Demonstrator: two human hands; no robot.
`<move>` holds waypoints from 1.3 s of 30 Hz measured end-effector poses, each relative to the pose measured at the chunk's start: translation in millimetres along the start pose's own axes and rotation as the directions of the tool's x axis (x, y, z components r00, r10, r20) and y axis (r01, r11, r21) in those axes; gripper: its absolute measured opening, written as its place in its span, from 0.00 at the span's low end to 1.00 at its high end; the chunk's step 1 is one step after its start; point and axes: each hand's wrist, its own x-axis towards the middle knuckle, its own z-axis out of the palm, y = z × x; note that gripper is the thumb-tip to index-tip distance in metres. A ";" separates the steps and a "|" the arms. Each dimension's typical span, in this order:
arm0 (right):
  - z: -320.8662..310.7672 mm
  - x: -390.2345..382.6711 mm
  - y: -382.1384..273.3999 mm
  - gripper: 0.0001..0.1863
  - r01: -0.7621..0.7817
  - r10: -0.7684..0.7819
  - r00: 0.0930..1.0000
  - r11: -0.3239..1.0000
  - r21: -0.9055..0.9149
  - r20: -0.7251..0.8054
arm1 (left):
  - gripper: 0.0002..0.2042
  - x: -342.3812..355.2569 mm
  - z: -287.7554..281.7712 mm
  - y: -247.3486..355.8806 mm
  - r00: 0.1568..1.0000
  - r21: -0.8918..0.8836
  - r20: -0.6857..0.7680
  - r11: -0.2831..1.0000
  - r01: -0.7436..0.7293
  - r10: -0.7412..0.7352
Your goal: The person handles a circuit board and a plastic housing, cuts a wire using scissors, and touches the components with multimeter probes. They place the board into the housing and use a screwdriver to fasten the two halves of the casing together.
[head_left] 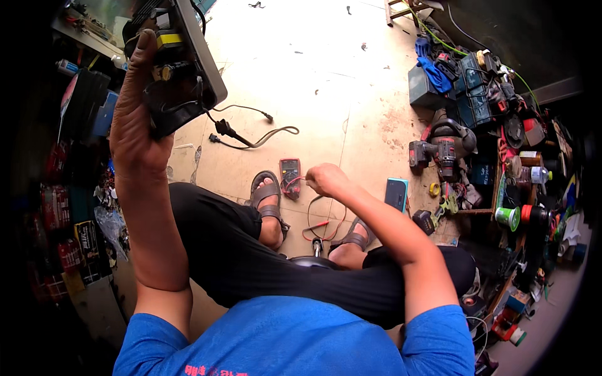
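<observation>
My left hand (137,122) is raised at the upper left, wrapped round an opened electrical device (204,53) with a grey casing. Inside it show a yellow-banded transformer (168,41) and other parts. Dark cables (229,130) with plugs hang from the device or lie below it. Between my feet and the open floor lies a red and black multimeter (290,177). Beside it my right hand (329,180) is closed, its fingertips pinching a thin test lead (302,179). A red probe (318,224) and looped leads rest on the floor between my sandals.
A phone-like dark slab with a light-blue edge (396,193) lies right of my right forearm. Further right sit a cordless power tool (444,153), toolboxes (473,91), blue gloves (436,75) and crowded shelves. Boxes and packets (56,207) line the left side.
</observation>
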 end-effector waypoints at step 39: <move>140.3 59.5 15.9 0.06 0.083 -0.122 0.986 0.950 -0.300 -0.116 | 0.21 -28.1 -28.4 4.8 0.992 -0.064 0.122 0.998 0.001 0.007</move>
